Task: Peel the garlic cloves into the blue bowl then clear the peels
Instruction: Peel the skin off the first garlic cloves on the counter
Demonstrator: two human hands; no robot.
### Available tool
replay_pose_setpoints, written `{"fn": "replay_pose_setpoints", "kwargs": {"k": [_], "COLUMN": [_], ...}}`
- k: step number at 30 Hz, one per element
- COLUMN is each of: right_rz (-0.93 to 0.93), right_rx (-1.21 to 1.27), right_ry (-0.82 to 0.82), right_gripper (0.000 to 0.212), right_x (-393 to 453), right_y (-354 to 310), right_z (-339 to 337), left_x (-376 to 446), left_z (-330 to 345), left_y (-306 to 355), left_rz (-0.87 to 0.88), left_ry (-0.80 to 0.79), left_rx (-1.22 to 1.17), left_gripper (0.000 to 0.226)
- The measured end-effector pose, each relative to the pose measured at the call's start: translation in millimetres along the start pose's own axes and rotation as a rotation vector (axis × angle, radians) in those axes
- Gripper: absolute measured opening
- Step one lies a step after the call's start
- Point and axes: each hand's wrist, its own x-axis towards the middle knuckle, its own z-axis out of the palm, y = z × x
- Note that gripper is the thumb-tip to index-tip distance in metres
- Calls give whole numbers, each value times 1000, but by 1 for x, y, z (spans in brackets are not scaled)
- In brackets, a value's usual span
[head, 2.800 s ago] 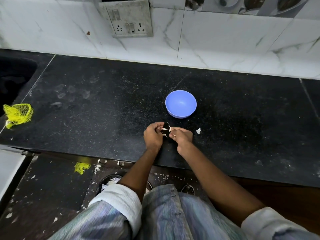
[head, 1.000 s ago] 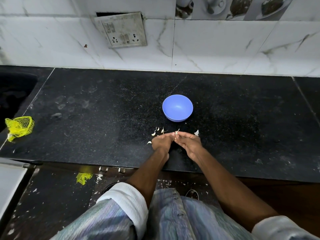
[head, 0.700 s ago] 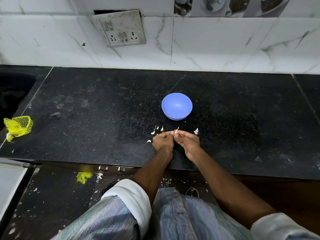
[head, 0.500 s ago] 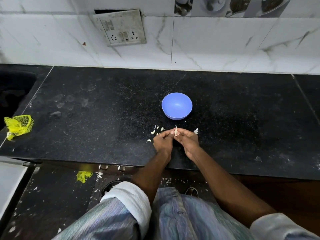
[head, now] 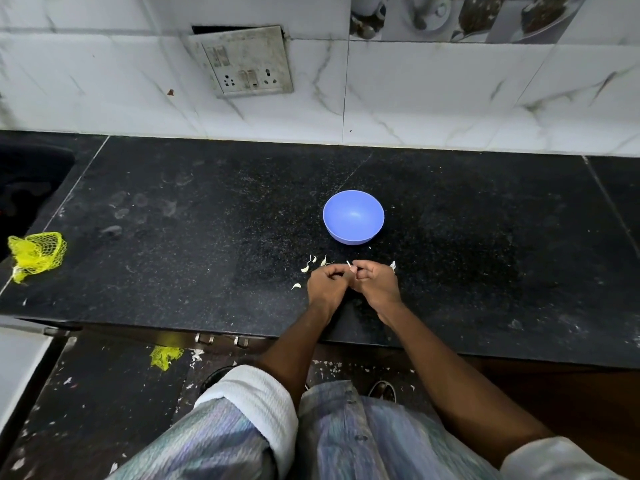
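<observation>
The blue bowl point(head: 353, 216) stands on the black counter, and nothing shows inside it. Just in front of it my left hand point(head: 325, 285) and my right hand point(head: 375, 284) meet fingertip to fingertip, both pinching a small garlic clove point(head: 350, 267) of which only a pale tip shows. Several loose garlic pieces or peels point(head: 313, 263) lie on the counter left of my hands. Another scrap of peel point(head: 392, 265) lies right of my right hand.
A yellow mesh bag point(head: 36, 252) lies at the counter's left end beside a dark sink point(head: 27, 178). A tiled wall with a switch plate point(head: 242, 62) runs behind. The counter's front edge point(head: 138, 327) is close below my wrists. Debris and yellow mesh litter the floor point(head: 164, 355).
My hands have shifted slightly on the clove and stay in front of the bowl. Since 2.8 s ago, several pale pieces have appeared on the counter left of my hands.
</observation>
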Motion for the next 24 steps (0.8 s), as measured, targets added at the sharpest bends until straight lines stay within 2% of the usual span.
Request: {"fn": "replay_pose_setpoints", "kwargs": {"k": [2, 6, 12, 16, 24], "right_rz": [4, -9, -34, -74, -40], "right_rx": [-27, -24, -219, -234, -130], "right_ry": [-9, -53, 109, 173, 121], "right_gripper": [50, 26, 5, 14, 17], "right_x": [0, -6, -4, -2, -6], "right_y": [0, -3, 0, 0, -3], "right_z": [-1, -6, -4, -3, -3], "left_x": [3, 3, 3, 1, 4], "left_z": [2, 4, 8, 9, 6], "left_y": [-2, 5, 4, 5, 10], "left_rz": [-2, -39, -68, -104, -166], "left_ry": [25, 77, 67, 86, 100], "left_rx": [43, 25, -26, -33, -69], "left_gripper": [3, 8, 5, 4, 7]}}
